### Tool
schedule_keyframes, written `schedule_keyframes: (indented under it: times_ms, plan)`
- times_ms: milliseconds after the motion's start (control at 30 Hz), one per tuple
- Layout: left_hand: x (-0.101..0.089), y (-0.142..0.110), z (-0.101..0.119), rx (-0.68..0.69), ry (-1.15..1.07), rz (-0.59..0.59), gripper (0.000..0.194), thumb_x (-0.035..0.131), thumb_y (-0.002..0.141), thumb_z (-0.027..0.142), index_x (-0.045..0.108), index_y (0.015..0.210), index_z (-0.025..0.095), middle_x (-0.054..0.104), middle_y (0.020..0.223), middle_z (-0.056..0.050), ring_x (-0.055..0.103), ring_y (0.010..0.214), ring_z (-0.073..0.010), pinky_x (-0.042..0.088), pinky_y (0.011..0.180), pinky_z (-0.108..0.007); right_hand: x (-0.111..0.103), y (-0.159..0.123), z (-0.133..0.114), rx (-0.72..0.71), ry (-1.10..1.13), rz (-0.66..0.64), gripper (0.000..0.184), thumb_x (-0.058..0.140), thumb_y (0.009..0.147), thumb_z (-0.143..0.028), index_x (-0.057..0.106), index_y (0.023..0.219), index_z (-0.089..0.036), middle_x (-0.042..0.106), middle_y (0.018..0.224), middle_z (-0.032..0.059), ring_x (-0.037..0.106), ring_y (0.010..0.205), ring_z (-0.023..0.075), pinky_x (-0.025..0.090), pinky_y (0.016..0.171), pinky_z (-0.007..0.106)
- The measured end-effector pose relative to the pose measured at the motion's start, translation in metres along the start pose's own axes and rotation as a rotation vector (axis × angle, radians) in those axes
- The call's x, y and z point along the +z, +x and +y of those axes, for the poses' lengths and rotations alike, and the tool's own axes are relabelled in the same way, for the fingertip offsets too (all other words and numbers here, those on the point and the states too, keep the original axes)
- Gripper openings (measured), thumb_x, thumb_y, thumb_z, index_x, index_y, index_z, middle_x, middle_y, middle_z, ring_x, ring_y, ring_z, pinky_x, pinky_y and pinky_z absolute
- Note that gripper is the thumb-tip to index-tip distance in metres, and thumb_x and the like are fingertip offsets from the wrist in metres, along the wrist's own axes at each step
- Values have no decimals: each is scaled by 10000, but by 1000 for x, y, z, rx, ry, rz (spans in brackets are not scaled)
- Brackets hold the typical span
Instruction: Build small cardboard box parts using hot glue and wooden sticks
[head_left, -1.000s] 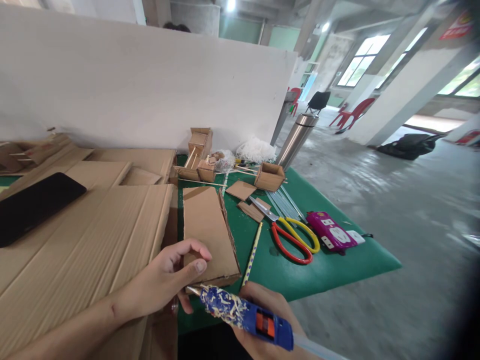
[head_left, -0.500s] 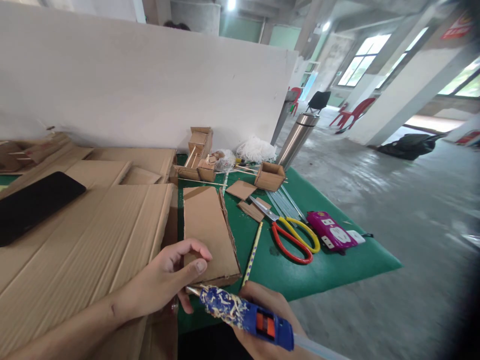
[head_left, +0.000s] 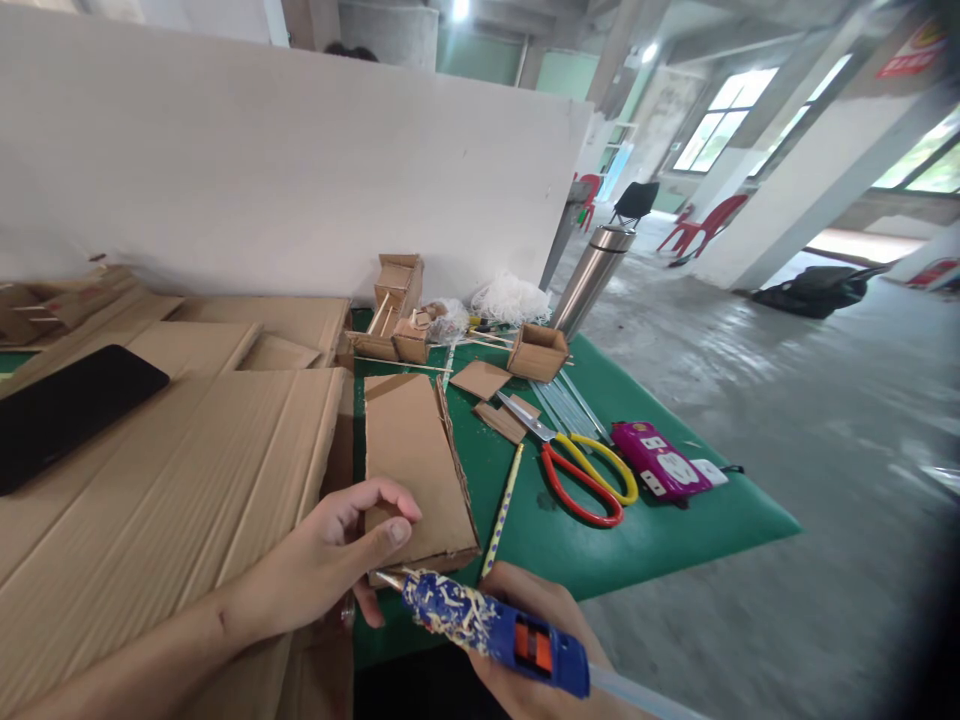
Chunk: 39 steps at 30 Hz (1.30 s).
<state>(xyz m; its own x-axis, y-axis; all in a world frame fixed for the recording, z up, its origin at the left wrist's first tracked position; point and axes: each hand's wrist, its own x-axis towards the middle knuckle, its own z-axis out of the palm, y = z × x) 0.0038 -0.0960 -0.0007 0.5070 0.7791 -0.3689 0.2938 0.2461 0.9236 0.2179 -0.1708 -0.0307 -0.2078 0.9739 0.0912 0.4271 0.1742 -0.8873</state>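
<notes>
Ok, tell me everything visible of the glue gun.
The glue gun is blue, plastic-looking, with a metallic nozzle and an orange part in a side opening. Pale, stringy residue crusts its front half. A translucent stick juts from the rear. The right hand holds it tilted, nozzle toward the left hand and cardboard box; whether it touches either is unclear.

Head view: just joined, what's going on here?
A person is at a green table. Their right hand holds a blue glue gun, nozzle at the near end of a flat cardboard box. Their left hand is at the box's near left corner, fingers curled; whether it grasps the box is unclear. A spotted pencil and open scissors lie to the right of the box.
</notes>
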Motion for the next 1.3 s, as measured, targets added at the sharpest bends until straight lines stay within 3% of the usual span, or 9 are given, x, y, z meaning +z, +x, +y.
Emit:
schedule_keyframes:
  times_ms: [667,1133,1300]
  plan:
    - [0,1,-1,58,-40,4,491,607,814,679,549,975,219,431,710,87,555,453,-55,557,435,-188,-3,-1,-2,-16,-32,22,96,527,772,-189,536,677,-201,546,610,-29,506,562,111,369,533,219]
    - [-1,2,-4,53,-21,3,477,588,832,676,549,998,231,461,740,81,585,462,-65,531,428,-183,-7,-6,-4,-57,-125,91,129,533,800,-194,587,685,-211,633,649,8,575,580,142,423,548,237]
    - [-1,1,-3,37,-23,-2,478,597,828,671,544,995,227,474,746,74,583,436,-63,448,368,-138,-9,-6,-8,-49,-103,115,94,555,778,-177,596,701,-211,647,654,1,593,592,144,441,552,227]
